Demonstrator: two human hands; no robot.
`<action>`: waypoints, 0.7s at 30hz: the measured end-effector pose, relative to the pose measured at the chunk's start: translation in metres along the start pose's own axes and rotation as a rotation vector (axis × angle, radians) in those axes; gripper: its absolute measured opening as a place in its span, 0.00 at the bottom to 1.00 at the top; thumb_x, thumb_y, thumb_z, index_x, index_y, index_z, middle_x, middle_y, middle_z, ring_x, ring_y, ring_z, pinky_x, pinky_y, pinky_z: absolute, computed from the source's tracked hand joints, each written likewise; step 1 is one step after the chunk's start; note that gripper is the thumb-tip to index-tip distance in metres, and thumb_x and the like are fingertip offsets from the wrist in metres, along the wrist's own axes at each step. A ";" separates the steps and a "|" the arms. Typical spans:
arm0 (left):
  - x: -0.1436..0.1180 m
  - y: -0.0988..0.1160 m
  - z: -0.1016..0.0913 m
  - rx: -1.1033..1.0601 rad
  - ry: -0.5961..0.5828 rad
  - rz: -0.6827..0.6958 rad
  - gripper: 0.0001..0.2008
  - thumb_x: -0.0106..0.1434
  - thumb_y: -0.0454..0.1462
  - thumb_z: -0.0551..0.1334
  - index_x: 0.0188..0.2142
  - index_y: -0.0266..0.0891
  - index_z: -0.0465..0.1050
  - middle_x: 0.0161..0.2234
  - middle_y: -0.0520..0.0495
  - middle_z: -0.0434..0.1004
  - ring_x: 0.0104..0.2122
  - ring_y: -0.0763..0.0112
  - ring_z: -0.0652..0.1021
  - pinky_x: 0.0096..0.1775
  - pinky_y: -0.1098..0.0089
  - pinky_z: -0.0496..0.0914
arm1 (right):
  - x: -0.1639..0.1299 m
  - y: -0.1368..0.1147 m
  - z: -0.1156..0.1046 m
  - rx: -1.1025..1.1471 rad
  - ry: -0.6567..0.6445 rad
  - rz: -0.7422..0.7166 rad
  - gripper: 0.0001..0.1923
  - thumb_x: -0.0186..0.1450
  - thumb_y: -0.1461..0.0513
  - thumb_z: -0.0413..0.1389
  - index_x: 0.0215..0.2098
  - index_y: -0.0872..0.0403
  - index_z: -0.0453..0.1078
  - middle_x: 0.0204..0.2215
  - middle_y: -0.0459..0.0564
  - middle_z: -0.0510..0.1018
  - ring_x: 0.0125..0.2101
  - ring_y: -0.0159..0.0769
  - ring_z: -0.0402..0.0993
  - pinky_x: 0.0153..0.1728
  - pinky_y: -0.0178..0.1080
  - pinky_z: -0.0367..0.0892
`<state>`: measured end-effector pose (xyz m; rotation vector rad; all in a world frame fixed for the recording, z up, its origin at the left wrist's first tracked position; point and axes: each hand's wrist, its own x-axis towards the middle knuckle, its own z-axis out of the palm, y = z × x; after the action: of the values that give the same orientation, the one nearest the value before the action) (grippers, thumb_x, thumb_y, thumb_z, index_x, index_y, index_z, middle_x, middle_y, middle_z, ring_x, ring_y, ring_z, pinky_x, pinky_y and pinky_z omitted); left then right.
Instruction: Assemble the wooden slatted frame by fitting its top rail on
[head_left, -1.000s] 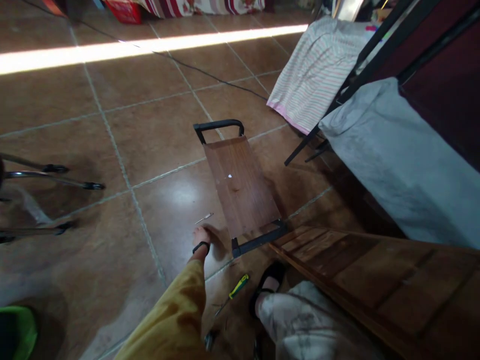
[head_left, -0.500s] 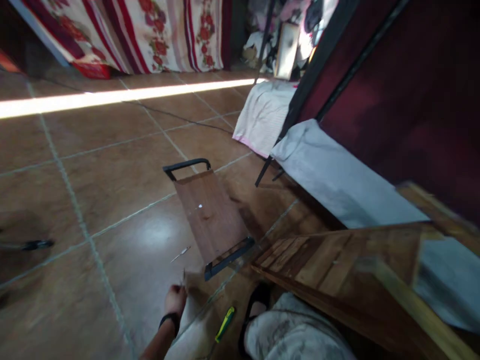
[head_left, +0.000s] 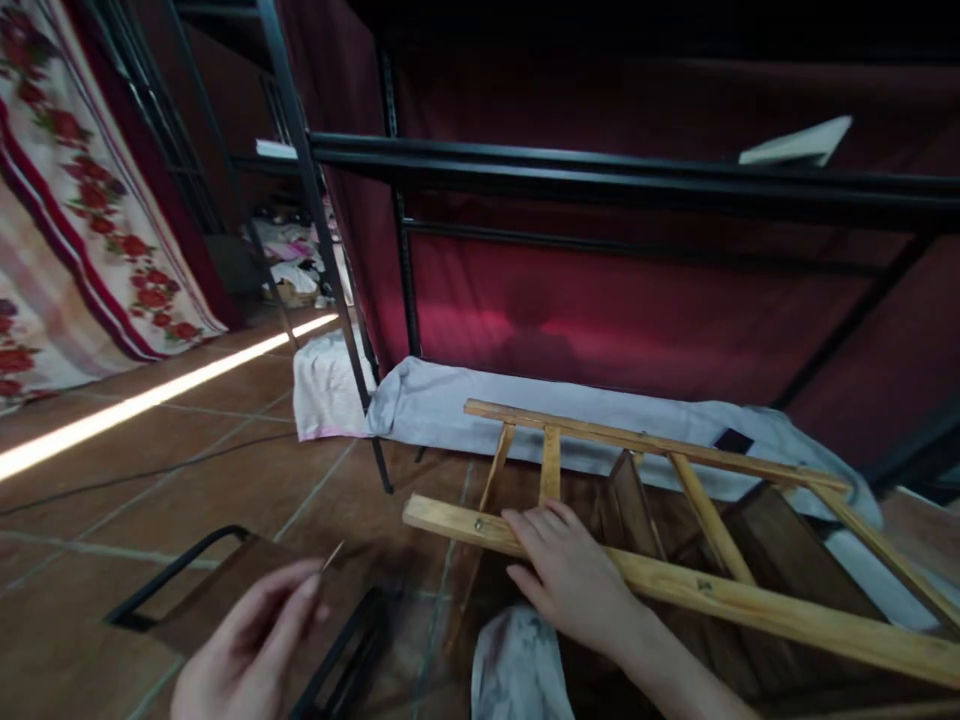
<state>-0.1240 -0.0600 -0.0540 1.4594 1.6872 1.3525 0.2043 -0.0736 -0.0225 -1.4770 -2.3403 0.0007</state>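
My left hand is closed in a pinch at the lower left. Between thumb and finger it holds a thin pointed piece, like a screw or nail, its tip pointing up and right. My right hand lies over the near rail of a wooden frame, fingers wrapped round it. Small metal fittings or holes show along this rail. Crosspieces run from it to a far rail, with darker wooden boards between them.
A small stool with a brown top and black metal legs is low on the left. Behind the wooden frame, a grey-white cloth covers a low ledge below a black metal rack. A cable crosses the tiled floor.
My view has swung right and up, from the stool to the wooden frame. My right hand has come into view on the near rail. My left hand has risen from the floor, holding the thin piece.
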 end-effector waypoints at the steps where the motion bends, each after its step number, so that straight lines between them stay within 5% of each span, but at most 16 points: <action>1: 0.018 0.036 0.006 0.031 -0.027 0.138 0.19 0.56 0.51 0.63 0.41 0.42 0.74 0.36 0.50 0.78 0.33 0.68 0.78 0.36 0.72 0.73 | 0.000 -0.001 0.000 0.010 0.012 0.003 0.26 0.65 0.60 0.54 0.61 0.55 0.57 0.50 0.52 0.72 0.52 0.41 0.65 0.61 0.49 0.51; 4: 0.069 0.120 0.051 0.103 -0.241 0.481 0.14 0.61 0.47 0.59 0.40 0.40 0.75 0.36 0.48 0.77 0.34 0.69 0.77 0.37 0.71 0.72 | 0.002 -0.003 -0.001 0.016 0.034 -0.005 0.26 0.65 0.60 0.54 0.60 0.56 0.58 0.48 0.53 0.72 0.51 0.41 0.65 0.60 0.49 0.52; 6: 0.099 0.154 0.096 0.173 -0.409 0.649 0.13 0.64 0.43 0.56 0.39 0.38 0.75 0.35 0.47 0.76 0.32 0.70 0.76 0.36 0.70 0.71 | 0.005 -0.003 -0.001 0.008 0.045 -0.015 0.26 0.65 0.60 0.54 0.60 0.57 0.58 0.47 0.54 0.72 0.50 0.42 0.65 0.59 0.48 0.52; 9: 0.133 0.176 0.166 0.346 -0.429 0.796 0.10 0.63 0.35 0.55 0.38 0.37 0.76 0.35 0.45 0.77 0.35 0.69 0.76 0.40 0.69 0.69 | 0.006 -0.003 -0.001 -0.001 0.069 -0.028 0.27 0.65 0.59 0.54 0.60 0.59 0.57 0.46 0.55 0.72 0.49 0.43 0.65 0.59 0.49 0.53; 13: 0.155 0.176 0.237 0.598 -0.523 0.868 0.11 0.63 0.31 0.54 0.36 0.35 0.76 0.37 0.44 0.77 0.39 0.68 0.76 0.43 0.71 0.67 | 0.004 0.001 0.003 -0.012 0.100 -0.031 0.25 0.66 0.62 0.52 0.60 0.60 0.58 0.44 0.55 0.72 0.47 0.43 0.65 0.58 0.49 0.52; 17: 0.167 0.166 0.261 0.891 -0.566 0.852 0.11 0.61 0.29 0.54 0.36 0.35 0.75 0.37 0.43 0.76 0.36 0.67 0.76 0.39 0.71 0.66 | 0.000 0.007 0.007 -0.043 0.119 -0.043 0.25 0.66 0.63 0.51 0.60 0.60 0.58 0.42 0.55 0.73 0.45 0.43 0.66 0.57 0.50 0.52; 21: 0.186 0.156 0.236 1.026 -0.606 0.862 0.09 0.58 0.27 0.55 0.32 0.35 0.74 0.33 0.44 0.73 0.32 0.67 0.75 0.35 0.70 0.65 | -0.001 0.008 0.010 -0.066 0.127 -0.040 0.26 0.65 0.62 0.51 0.60 0.61 0.58 0.42 0.56 0.73 0.45 0.44 0.65 0.57 0.51 0.52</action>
<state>0.0935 0.1815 0.0420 3.0070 1.3652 0.1102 0.2087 -0.0685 -0.0336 -1.4166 -2.2868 -0.1766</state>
